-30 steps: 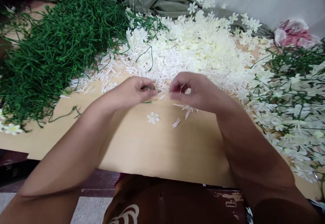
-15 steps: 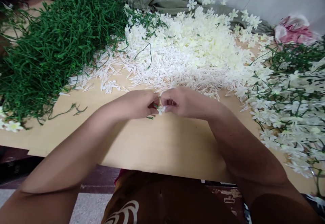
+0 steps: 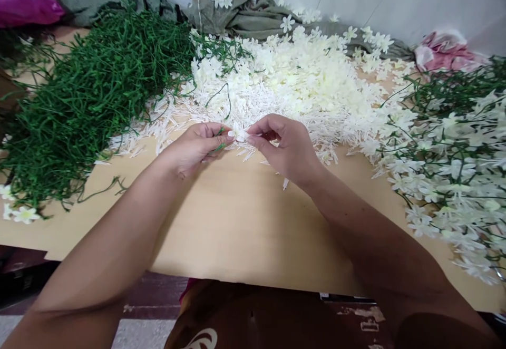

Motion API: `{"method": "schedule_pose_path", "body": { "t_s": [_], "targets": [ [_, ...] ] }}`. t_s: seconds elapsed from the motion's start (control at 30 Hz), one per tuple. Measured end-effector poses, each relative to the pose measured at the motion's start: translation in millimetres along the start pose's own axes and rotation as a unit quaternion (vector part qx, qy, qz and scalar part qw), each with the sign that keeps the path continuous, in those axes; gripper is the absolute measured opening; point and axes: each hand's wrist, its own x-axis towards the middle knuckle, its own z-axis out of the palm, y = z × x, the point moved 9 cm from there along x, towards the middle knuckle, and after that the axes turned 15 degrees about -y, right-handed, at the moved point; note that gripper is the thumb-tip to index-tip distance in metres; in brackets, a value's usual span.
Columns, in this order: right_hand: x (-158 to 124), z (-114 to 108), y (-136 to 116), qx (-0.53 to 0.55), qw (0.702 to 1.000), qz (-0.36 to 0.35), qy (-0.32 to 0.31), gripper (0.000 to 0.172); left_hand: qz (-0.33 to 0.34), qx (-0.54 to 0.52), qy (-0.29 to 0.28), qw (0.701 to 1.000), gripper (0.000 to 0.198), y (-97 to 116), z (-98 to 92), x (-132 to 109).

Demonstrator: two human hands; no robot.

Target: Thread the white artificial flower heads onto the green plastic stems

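My left hand (image 3: 200,146) pinches a green plastic stem (image 3: 220,139) between thumb and fingertips. At the stem's tip sits a white artificial flower (image 3: 238,134), touching the left thumb. From the other side, my right hand (image 3: 286,141) has its thumb and forefinger closed at the flower's edge. Whether a small white stick is also between those fingertips is too small to tell. Both hands are just in front of a heap of thin white sticks (image 3: 272,107).
Green stems (image 3: 103,80) are piled at the left. White flower heads (image 3: 312,69) lie heaped at the back, before a grey-green cloth (image 3: 253,19). Stems with flowers attached (image 3: 454,164) cover the right side. Brown board (image 3: 237,222) lies under everything.
Both hands have moved away from me toward the white sticks, and the wrists have turned, so the flower shows more fully. The whole view has shifted slightly.
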Motion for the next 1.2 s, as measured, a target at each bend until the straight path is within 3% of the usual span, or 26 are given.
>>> {"method": "schedule_pose_path", "body": {
  "t_s": [0.17, 0.63, 0.77, 1.0, 1.2],
  "targets": [
    [-2.5, 1.1, -1.0, -0.061, 0.998, -0.001, 0.026, 0.01, 0.017, 0.062, 0.017, 0.998, 0.032, -1.7, 0.7, 1.7],
    [-3.6, 12.6, -4.6, -0.201, 0.98, -0.014, -0.006, 0.015, 0.063, 0.157, 0.034, 0.985, 0.017, 12.3, 9.0, 1.4],
    [-4.1, 12.6, -4.7, -0.187, 0.982, -0.032, 0.0, 0.015, 0.065, 0.14, 0.012, 0.988, 0.025, 11.6, 10.7, 4.1],
    [-4.4, 9.6, -4.1, -0.087, 0.995, -0.051, 0.019, 0.013, 0.057, 0.117, -0.076, 0.989, 0.04, 8.1, 16.2, 6.6],
    [-1.6, 7.7, 9.0, -0.021, 0.999, -0.029, 0.031, 0.01, 0.088, 0.159, -0.018, 0.983, 0.032, 20.0, 13.1, 1.1]
  ]
}}
